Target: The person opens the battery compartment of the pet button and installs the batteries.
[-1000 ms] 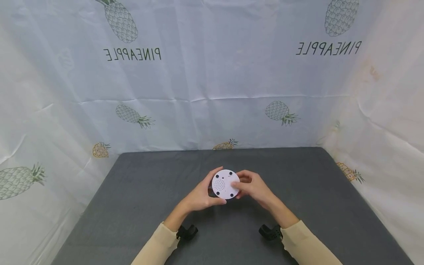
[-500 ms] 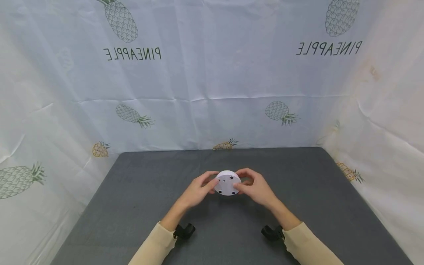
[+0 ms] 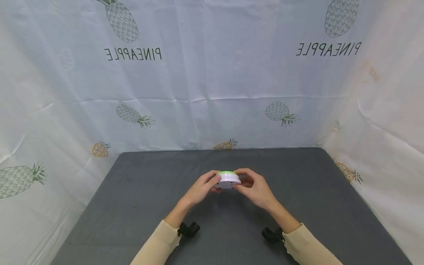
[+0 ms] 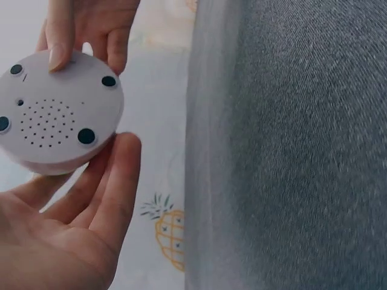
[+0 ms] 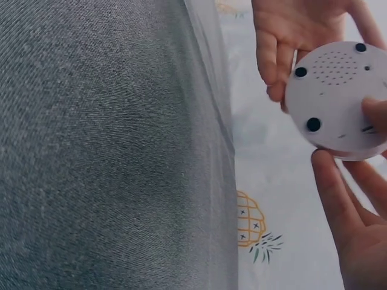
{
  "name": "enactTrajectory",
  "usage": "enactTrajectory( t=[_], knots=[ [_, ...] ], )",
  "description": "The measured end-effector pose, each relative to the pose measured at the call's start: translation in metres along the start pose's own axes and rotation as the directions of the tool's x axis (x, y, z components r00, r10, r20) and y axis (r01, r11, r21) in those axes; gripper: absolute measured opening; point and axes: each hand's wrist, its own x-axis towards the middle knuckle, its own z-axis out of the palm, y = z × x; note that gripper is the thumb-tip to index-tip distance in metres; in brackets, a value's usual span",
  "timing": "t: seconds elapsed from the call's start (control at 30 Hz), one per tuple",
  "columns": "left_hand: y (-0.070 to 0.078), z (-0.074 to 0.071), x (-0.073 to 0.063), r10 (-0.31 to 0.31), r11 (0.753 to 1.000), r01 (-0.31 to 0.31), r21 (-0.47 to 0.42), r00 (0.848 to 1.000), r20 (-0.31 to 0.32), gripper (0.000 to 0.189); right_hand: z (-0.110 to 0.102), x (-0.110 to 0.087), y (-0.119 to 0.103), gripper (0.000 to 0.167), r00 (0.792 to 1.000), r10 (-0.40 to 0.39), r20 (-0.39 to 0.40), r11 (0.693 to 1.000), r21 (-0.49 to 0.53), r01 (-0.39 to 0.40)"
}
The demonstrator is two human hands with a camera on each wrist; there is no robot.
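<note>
Between both hands, above the table, a round white device with a bright green top (image 3: 228, 178) is held up. Its flat underside (image 4: 94, 103) shows small black round feet and a patch of tiny speaker-like holes. My left hand (image 3: 198, 191) grips the left edge with thumb and fingers. On the opposite edge my right hand (image 3: 256, 189) pinches it, the thumb pressed against the underside, as the left wrist view shows. In the right wrist view the underside (image 5: 344, 115) appears again, fingers (image 5: 338, 193) supporting the rim. Most of the green top is hidden.
A dark grey cloth-covered table (image 3: 139, 206) lies below the hands. White curtains (image 3: 212, 73) printed with pineapples enclose the back and both sides. A black wrist camera (image 3: 189, 229) sits on the left wrist, another (image 3: 272, 235) on the right.
The device has tipped from showing its underside to showing its white side and green top edge. My left hand has shifted its grip, its thumb moving up from the bottom rim.
</note>
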Motion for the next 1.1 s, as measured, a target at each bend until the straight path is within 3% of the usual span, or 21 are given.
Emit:
enactTrajectory(
  t=[0.33,0.6,0.77,0.9,1.1],
  knots=[
    [-0.006,0.005,0.003,0.017,1.0,-0.016,0.009,0.998,-0.066,0.04,-0.013,0.002,-0.001,0.046,0.986,0.085,0.142,0.989,0.105,-0.101],
    [-0.009,0.009,0.006,0.046,0.998,-0.042,0.045,0.995,-0.085,0.047,-0.012,0.003,-0.004,0.044,0.982,0.161,0.102,0.974,0.142,-0.174],
    [-0.011,0.009,0.008,0.067,0.998,-0.066,0.013,0.995,-0.074,0.05,-0.01,0.008,0.0,0.05,0.98,0.179,0.086,0.97,0.148,-0.19],
    [-0.011,0.009,0.008,0.041,0.999,-0.039,0.024,0.997,-0.063,0.056,-0.011,0.013,0.007,0.062,0.973,0.191,0.131,0.967,0.144,-0.209],
    [-0.014,0.01,0.008,-0.025,0.991,0.028,0.127,0.999,-0.031,0.068,-0.013,0.014,0.021,0.072,0.959,0.193,0.209,0.973,0.086,-0.214]
  ],
)
